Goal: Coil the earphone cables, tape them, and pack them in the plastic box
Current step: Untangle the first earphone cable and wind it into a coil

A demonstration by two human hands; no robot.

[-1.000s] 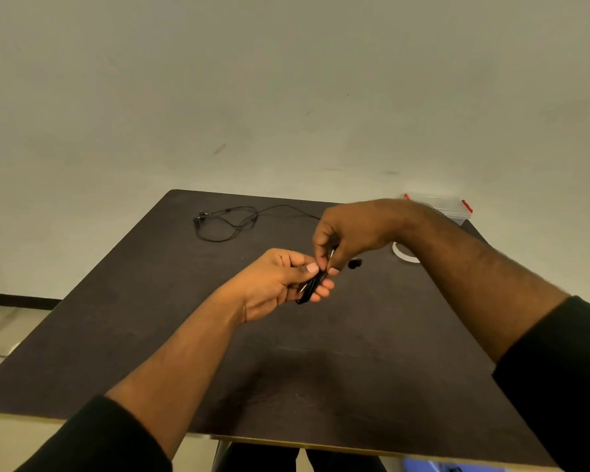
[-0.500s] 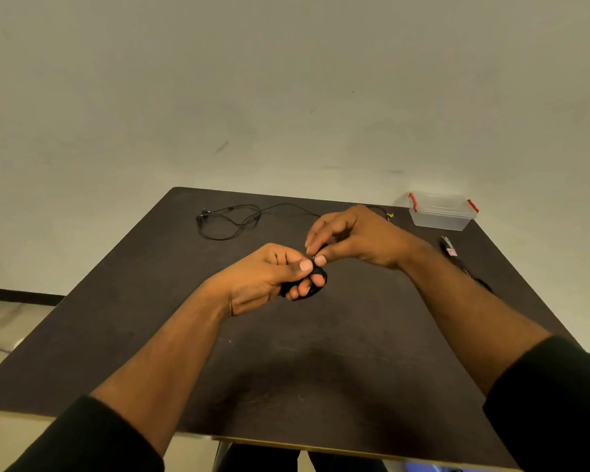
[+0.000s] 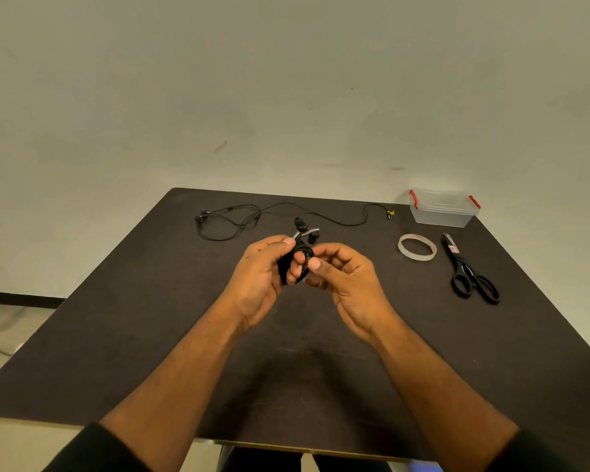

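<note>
Right hand (image 3: 346,284) now turned palm-up since earlier frame. Coiled earphone (image 3: 295,258) upright between hands, earbuds pointing far; left hand (image 3: 263,277) grips it, right fingertips pinch its right edge.

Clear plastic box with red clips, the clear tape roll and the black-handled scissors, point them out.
Clear plastic box with red clips (image 3: 440,216), head view, front wall.
Clear tape roll (image 3: 417,256), head view, near rim.
Black-handled scissors (image 3: 461,267), head view, pivot area.
</note>
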